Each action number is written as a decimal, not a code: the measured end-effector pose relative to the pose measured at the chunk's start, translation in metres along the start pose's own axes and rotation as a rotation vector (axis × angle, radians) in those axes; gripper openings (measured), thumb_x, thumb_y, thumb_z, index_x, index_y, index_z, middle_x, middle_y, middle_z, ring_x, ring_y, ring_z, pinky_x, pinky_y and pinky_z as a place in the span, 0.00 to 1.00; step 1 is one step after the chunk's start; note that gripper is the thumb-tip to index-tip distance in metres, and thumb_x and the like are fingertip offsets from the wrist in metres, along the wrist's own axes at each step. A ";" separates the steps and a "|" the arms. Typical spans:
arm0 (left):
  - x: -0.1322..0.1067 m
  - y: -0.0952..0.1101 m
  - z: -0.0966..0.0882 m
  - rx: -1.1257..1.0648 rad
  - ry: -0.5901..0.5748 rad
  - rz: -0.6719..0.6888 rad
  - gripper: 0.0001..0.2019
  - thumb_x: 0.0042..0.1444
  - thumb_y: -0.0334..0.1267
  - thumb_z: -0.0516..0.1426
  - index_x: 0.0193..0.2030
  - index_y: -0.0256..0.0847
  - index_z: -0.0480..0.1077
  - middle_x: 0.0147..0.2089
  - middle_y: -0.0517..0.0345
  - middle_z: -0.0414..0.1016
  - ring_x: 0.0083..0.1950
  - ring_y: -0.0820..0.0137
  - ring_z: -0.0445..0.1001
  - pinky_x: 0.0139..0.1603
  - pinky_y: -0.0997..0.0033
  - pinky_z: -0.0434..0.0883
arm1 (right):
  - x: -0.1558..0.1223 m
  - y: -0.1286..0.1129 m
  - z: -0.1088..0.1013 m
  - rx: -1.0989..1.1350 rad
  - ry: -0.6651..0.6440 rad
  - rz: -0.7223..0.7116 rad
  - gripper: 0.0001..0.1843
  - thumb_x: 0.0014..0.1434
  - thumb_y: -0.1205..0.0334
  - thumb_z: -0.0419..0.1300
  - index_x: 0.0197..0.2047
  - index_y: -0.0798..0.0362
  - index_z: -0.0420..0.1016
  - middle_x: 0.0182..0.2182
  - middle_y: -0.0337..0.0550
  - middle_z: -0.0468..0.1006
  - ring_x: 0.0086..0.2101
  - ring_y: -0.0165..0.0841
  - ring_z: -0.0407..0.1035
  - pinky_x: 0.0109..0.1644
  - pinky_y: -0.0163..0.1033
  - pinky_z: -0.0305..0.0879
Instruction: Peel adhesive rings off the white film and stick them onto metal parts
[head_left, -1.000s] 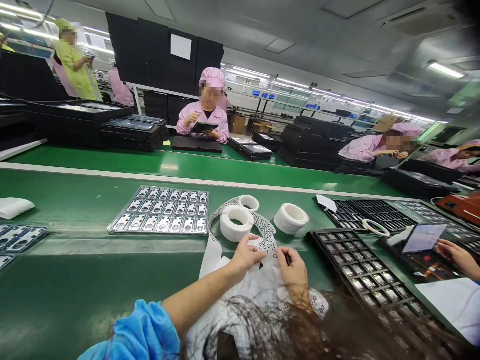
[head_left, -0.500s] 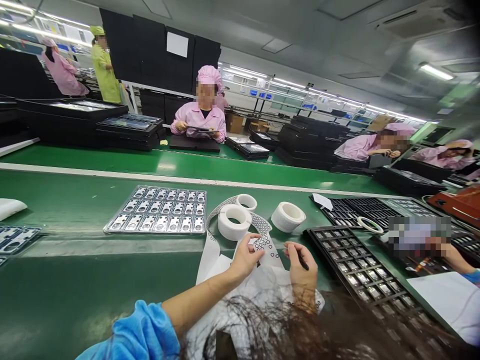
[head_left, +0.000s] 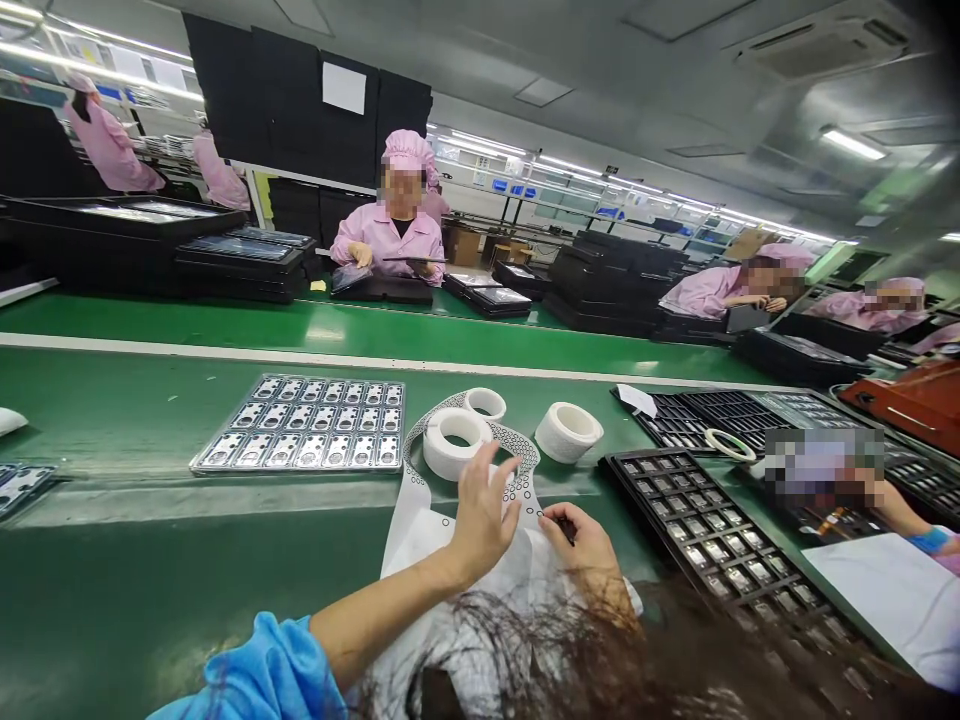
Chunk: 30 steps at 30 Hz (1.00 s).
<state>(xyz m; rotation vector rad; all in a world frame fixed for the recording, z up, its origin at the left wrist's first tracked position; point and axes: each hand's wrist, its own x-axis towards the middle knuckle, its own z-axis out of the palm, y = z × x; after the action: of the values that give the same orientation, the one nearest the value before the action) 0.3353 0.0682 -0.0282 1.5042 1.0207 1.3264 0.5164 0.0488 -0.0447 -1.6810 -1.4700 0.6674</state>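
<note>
My left hand [head_left: 480, 515] rests on a white backing strip [head_left: 517, 470] printed with small black rings, fingers spread and raised. Beside it my right hand [head_left: 581, 540] is pinched round a thin dark tool [head_left: 566, 527], its tip touching the strip. The strip runs from a white roll [head_left: 454, 443] just beyond my hands. A heap of used white backing paper [head_left: 420, 535] lies under my forearms. Dark hair hides the bottom of the view.
A silver tray of small metal parts [head_left: 304, 437] lies to the left. Two more white rolls [head_left: 568, 431] and black compartment trays [head_left: 712, 545] sit to the right. Another person's hand [head_left: 874, 490] works at the far right. Workers in pink sit across the green belt [head_left: 150, 560].
My left hand lifted its fingers off the strip and spread them. My right hand moved left and down, closer to the strip. The view shifted slightly left.
</note>
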 end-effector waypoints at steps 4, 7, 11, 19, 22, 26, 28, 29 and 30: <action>-0.001 0.001 -0.003 0.246 -0.247 0.255 0.17 0.58 0.29 0.57 0.49 0.52 0.78 0.62 0.58 0.74 0.73 0.53 0.57 0.77 0.50 0.38 | -0.001 -0.004 0.000 0.029 -0.034 -0.029 0.22 0.49 0.40 0.58 0.30 0.51 0.76 0.29 0.41 0.77 0.32 0.40 0.68 0.40 0.44 0.63; 0.002 -0.004 -0.005 0.246 -0.284 0.219 0.16 0.57 0.28 0.58 0.46 0.52 0.79 0.53 0.57 0.81 0.69 0.52 0.65 0.77 0.47 0.37 | -0.003 -0.006 0.001 0.047 -0.053 -0.053 0.21 0.49 0.41 0.58 0.30 0.51 0.77 0.29 0.41 0.77 0.31 0.39 0.68 0.38 0.44 0.64; 0.005 -0.006 -0.006 0.232 -0.268 0.190 0.15 0.54 0.28 0.61 0.44 0.52 0.80 0.51 0.56 0.81 0.66 0.51 0.67 0.77 0.45 0.36 | -0.001 -0.005 0.000 0.067 -0.058 -0.084 0.18 0.49 0.42 0.60 0.29 0.48 0.78 0.28 0.43 0.77 0.30 0.38 0.69 0.37 0.45 0.65; 0.008 -0.014 -0.004 0.137 -0.299 0.098 0.10 0.53 0.30 0.62 0.38 0.50 0.80 0.40 0.58 0.83 0.63 0.53 0.70 0.77 0.51 0.34 | 0.004 0.003 -0.002 0.102 -0.089 -0.109 0.15 0.47 0.42 0.65 0.27 0.43 0.80 0.28 0.48 0.79 0.28 0.39 0.70 0.32 0.48 0.66; 0.009 -0.017 -0.003 0.177 -0.285 0.092 0.09 0.53 0.30 0.62 0.36 0.49 0.81 0.36 0.58 0.82 0.57 0.56 0.74 0.77 0.52 0.36 | 0.003 0.001 -0.002 0.115 -0.073 -0.101 0.15 0.46 0.42 0.66 0.28 0.44 0.80 0.28 0.49 0.79 0.29 0.40 0.71 0.33 0.49 0.68; 0.009 -0.014 -0.003 0.216 -0.263 0.115 0.08 0.53 0.29 0.63 0.34 0.49 0.80 0.34 0.58 0.80 0.49 0.59 0.76 0.76 0.49 0.40 | 0.002 -0.002 -0.005 0.171 0.076 -0.098 0.18 0.49 0.38 0.64 0.34 0.43 0.81 0.35 0.50 0.80 0.35 0.43 0.74 0.42 0.54 0.71; 0.008 -0.012 -0.003 0.220 -0.258 0.113 0.08 0.53 0.29 0.64 0.33 0.49 0.80 0.34 0.58 0.79 0.47 0.59 0.76 0.76 0.48 0.42 | 0.000 -0.004 -0.006 0.220 0.151 -0.085 0.21 0.55 0.37 0.59 0.42 0.42 0.79 0.43 0.50 0.79 0.38 0.42 0.74 0.45 0.54 0.72; 0.008 -0.010 -0.004 0.223 -0.258 0.111 0.08 0.53 0.29 0.64 0.33 0.49 0.80 0.34 0.58 0.80 0.46 0.60 0.76 0.76 0.48 0.42 | -0.001 -0.004 -0.006 0.247 0.165 -0.079 0.22 0.59 0.37 0.56 0.45 0.43 0.78 0.46 0.50 0.78 0.38 0.41 0.75 0.46 0.54 0.73; 0.008 -0.009 -0.004 0.228 -0.259 0.110 0.08 0.53 0.29 0.63 0.33 0.49 0.79 0.34 0.59 0.80 0.45 0.60 0.76 0.76 0.48 0.43 | -0.002 -0.005 -0.006 0.271 0.167 -0.075 0.23 0.60 0.37 0.55 0.46 0.44 0.77 0.46 0.50 0.77 0.38 0.40 0.75 0.45 0.53 0.74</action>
<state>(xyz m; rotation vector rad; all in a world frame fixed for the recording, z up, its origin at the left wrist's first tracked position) 0.3320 0.0789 -0.0347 1.8725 0.9561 1.0799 0.5183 0.0459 -0.0378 -1.4309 -1.2573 0.6381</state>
